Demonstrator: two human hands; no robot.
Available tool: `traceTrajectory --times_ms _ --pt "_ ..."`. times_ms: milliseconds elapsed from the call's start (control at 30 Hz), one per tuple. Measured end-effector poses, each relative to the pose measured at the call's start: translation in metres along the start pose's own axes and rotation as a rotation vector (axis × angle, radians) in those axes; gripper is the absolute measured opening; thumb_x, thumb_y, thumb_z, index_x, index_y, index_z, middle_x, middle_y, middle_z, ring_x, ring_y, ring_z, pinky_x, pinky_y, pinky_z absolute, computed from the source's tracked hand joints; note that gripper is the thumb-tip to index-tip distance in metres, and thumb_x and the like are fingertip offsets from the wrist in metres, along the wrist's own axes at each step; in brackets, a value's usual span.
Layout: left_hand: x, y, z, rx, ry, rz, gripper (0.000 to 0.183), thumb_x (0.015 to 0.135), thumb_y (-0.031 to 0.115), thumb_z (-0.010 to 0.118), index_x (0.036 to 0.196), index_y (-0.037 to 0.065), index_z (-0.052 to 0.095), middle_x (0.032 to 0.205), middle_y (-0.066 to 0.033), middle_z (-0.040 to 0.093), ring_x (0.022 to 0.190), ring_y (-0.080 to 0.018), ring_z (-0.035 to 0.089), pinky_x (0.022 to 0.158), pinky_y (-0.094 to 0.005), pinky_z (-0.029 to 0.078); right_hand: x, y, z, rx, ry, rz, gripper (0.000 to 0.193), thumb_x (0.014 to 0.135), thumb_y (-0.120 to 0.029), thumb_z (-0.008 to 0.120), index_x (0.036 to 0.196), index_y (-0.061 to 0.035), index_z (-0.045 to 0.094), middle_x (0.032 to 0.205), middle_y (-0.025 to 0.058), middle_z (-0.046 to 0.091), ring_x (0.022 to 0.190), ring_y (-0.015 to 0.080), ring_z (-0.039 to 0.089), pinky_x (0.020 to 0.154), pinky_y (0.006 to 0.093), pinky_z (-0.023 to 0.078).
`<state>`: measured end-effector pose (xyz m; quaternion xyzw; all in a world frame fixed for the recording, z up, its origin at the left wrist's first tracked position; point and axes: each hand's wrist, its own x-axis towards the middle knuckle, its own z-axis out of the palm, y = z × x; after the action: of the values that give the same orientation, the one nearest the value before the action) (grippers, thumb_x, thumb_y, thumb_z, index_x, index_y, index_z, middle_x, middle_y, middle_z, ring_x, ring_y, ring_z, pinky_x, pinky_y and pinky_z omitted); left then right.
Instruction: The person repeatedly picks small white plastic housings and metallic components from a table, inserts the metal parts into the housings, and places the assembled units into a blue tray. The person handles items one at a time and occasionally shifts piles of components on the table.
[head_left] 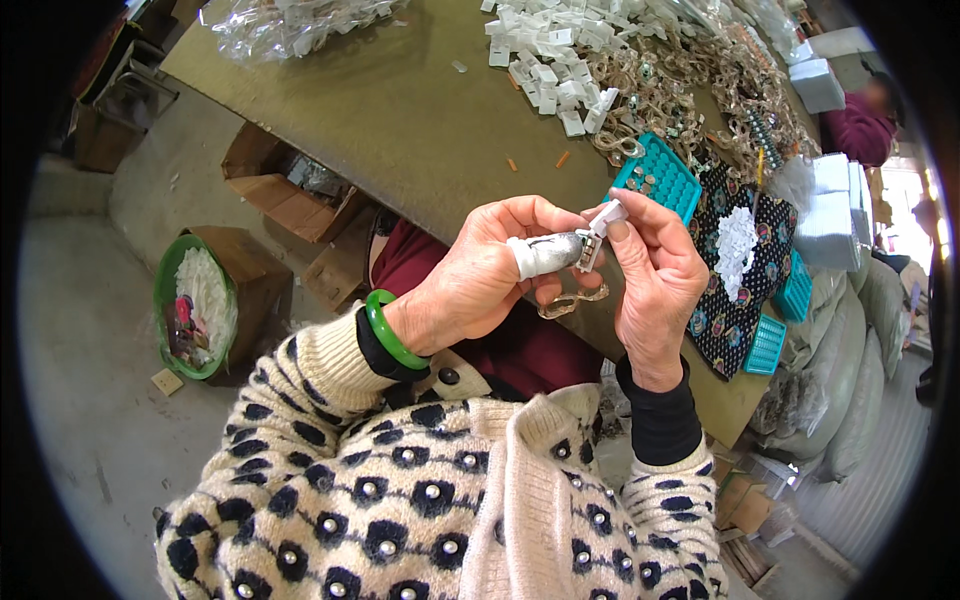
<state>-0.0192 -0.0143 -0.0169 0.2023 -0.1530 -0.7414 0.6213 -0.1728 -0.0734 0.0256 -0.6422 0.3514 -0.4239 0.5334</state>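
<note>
Above the table's near edge, both hands meet at a small white plastic case (606, 216). My left hand (470, 262) grips its lower end, where small metal parts show. White tape (522, 257) wraps the left thumb, whose tip looks grey. My right hand (660, 280) pinches the upper end of the case between thumb and fingers. Below the case hangs a loop of clear cable (578, 302), partly behind the left fingers. A green bangle (385, 330) circles my left wrist. Whether the case's two halves are fully joined is too small to tell.
White plastic pieces (550, 60) and clear cables (660, 95) heap at the table's far side. A teal tray (660, 175) stands beyond my right hand, near white bits (736, 245) on dark patterned cloth (715, 320). Left on the floor are a green tub (165, 290) and cardboard box (260, 165).
</note>
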Motion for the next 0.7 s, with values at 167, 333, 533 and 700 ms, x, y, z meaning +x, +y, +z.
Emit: traceTrajectory --times_ms 167,333,533,700 --pt "0.003 0.001 -0.004 -0.059 -0.038 -0.034 0.021 0.092 0.016 0.068 0.107 0.002 0.061 0.102 -0.0154 0.068 0.088 -0.0254 0.071 0.053 -0.0236 0.051 -0.001 0.005 -0.001 -0.197 0.024 -0.152 0.018 0.093 0.002 0.062 0.111 0.0028 0.061 0.097 0.0134 0.071 0.085 0.0150 0.067 0.075 0.0262 0.055" --pt "0.003 -0.001 -0.003 0.007 -0.024 0.042 0.017 0.092 0.013 0.067 0.105 0.003 0.061 0.100 -0.0137 0.068 0.084 -0.0209 0.070 0.053 -0.0237 0.051 0.004 0.015 0.002 -0.336 0.031 -0.393 0.014 0.089 0.007 0.064 0.102 0.0018 0.060 0.093 0.0156 0.070 0.081 0.0201 0.069 0.072 0.0278 0.055" --pt "0.003 -0.007 -0.003 0.030 0.015 0.122 0.014 0.093 0.008 0.065 0.104 0.002 0.060 0.098 -0.0124 0.068 0.078 -0.0173 0.068 0.053 -0.0233 0.051 0.010 0.015 0.003 -0.298 -0.049 -0.506 0.021 0.082 0.013 0.061 0.100 0.0005 0.060 0.094 0.0163 0.068 0.086 0.0273 0.068 0.077 0.0331 0.054" --pt "0.007 -0.006 -0.004 -0.101 -0.012 0.027 0.019 0.093 0.015 0.067 0.106 0.005 0.059 0.100 -0.0131 0.068 0.084 -0.0195 0.069 0.054 -0.0237 0.052 0.000 0.009 0.001 -0.324 -0.142 -0.366 0.035 0.078 0.005 0.067 0.112 -0.0013 0.062 0.107 0.0136 0.058 0.098 0.0293 0.058 0.086 0.0363 0.047"
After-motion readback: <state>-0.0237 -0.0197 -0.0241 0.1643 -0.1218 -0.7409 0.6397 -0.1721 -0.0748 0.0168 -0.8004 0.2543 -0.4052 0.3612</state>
